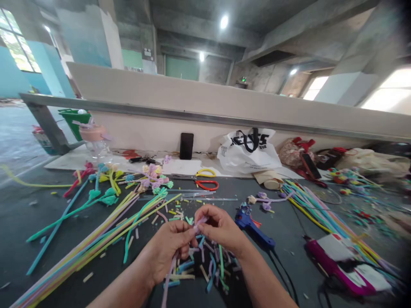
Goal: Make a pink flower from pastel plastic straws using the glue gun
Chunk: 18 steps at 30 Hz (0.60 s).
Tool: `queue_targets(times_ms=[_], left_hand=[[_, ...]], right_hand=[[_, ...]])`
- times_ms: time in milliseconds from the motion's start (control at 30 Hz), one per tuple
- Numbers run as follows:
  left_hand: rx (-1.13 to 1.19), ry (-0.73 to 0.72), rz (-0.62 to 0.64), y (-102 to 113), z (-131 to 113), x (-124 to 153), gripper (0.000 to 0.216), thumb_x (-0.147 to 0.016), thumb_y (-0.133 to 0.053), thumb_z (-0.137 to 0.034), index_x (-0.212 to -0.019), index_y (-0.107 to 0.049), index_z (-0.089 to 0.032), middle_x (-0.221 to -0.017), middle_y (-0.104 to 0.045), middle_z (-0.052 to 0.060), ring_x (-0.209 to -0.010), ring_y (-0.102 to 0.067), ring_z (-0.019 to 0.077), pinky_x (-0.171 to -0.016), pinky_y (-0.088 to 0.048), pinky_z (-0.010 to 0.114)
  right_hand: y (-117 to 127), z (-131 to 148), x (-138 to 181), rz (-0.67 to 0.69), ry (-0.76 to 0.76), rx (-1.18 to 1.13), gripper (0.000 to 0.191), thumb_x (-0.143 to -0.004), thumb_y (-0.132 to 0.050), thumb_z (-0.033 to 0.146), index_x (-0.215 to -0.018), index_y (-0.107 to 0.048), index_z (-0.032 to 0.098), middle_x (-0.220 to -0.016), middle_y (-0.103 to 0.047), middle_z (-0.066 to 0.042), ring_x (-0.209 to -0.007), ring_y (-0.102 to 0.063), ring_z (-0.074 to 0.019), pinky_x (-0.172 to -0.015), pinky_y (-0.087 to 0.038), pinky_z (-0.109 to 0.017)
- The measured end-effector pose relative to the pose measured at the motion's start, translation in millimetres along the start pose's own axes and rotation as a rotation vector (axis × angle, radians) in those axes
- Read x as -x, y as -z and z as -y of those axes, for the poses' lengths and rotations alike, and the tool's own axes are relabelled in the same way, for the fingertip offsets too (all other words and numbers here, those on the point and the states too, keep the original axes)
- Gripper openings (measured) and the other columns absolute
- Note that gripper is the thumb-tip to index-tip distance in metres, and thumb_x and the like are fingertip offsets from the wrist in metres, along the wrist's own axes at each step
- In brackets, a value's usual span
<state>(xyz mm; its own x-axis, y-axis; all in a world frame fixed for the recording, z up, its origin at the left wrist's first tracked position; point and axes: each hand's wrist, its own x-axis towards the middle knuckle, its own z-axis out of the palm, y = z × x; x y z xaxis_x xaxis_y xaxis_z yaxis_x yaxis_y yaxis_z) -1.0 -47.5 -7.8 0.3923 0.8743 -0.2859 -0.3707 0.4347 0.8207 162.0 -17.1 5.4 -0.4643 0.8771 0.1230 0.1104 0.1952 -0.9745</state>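
Observation:
Low over the middle of the dark table, my two hands meet around a pale purple pipe cleaner. My left hand is closed on its stem, whose long end hangs down toward me. With thumb and forefinger, my right hand pinches the small looped purple end. The fingers hide part of that loop. Cut pipe cleaner pieces in several colours lie beneath both hands. To the right of my right hand rests a blue glue gun. Beyond the hands are scissors with one yellow and one red handle.
Long pipe cleaners lie in a bundle at left, near finished pipe cleaner flowers. Another bundle lies right, beside a magenta tool with a cord. A phone, white bag and clear cup stand along the back panel.

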Motion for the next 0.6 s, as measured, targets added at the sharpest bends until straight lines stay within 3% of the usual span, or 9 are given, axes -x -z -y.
queue_targets(times_ms=[133, 400, 600], left_hand=[[0.082, -0.003, 0.03, 6, 4, 0, 0.027, -0.065, -0.07, -0.03, -0.057, -0.052, -0.011, -0.052, -0.056, 0.0, -0.037, -0.03, 0.0003, -0.04, -0.02, 0.017], [0.099, -0.106, -0.019, 11, 5, -3, 0.024, -0.071, -0.065, -0.027, -0.058, -0.054, -0.01, -0.052, -0.053, -0.001, -0.037, -0.028, 0.0002, -0.04, -0.016, 0.018], [0.222, 0.033, 0.091, 18, 9, -6, 0.022, -0.072, -0.064, -0.023, -0.06, -0.051, -0.01, -0.055, -0.052, -0.001, -0.037, -0.027, -0.0003, -0.04, -0.014, 0.017]], right_hand=[[-3, -1, -3, 0.026, 0.001, 0.015, 0.014, -0.073, -0.063, 0.024, -0.083, -0.055, 0.017, -0.072, -0.051, 0.001, -0.064, -0.046, -0.0094, -0.06, -0.038, -0.021], [1, -9, -6, 0.035, -0.084, -0.136, 0.031, -0.072, -0.067, 0.029, -0.097, -0.054, 0.018, -0.076, -0.051, 0.001, -0.058, -0.043, -0.0066, -0.046, -0.036, -0.015], [2, -9, -5, 0.063, -0.087, -0.186, 0.034, -0.072, -0.067, 0.026, -0.102, -0.054, 0.019, -0.077, -0.054, 0.0, -0.059, -0.048, -0.0069, -0.044, -0.041, -0.013]])
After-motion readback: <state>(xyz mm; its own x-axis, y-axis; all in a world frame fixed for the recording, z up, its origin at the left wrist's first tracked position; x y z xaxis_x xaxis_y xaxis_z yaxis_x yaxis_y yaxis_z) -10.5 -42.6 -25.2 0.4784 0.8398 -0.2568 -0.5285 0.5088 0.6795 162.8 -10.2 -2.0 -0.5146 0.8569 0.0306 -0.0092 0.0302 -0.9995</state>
